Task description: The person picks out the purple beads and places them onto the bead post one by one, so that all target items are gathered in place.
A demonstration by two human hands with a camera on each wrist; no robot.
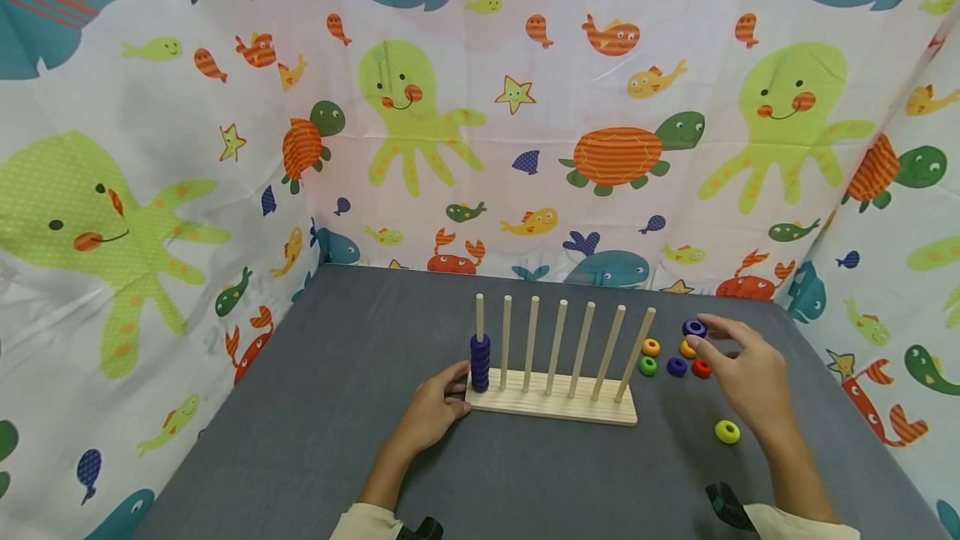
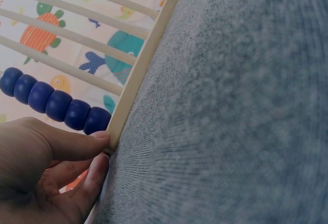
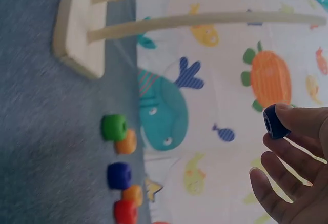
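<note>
A pale wooden peg rack (image 1: 555, 409) with several upright pegs stands on the dark table. Its leftmost peg carries a stack of dark blue beads (image 1: 480, 363), seen side-on as several round beads (image 2: 56, 103) in the left wrist view. My left hand (image 1: 431, 411) pinches the left end of the base between thumb and fingers. Off the rack's right end, my right hand (image 1: 750, 369) holds one blue bead (image 3: 275, 122) between thumb and forefinger, raised above the table. In the right wrist view its other fingers spread loosely apart.
Right of the rack lie loose beads: a green one (image 1: 647, 366), an orange one (image 1: 650, 347), a blue one (image 1: 677, 367), a second orange one (image 1: 687, 349) and a red one (image 1: 701, 368). A yellow-green bead (image 1: 727, 432) sits nearer. A sea-animal curtain (image 1: 465, 215) hangs behind the table.
</note>
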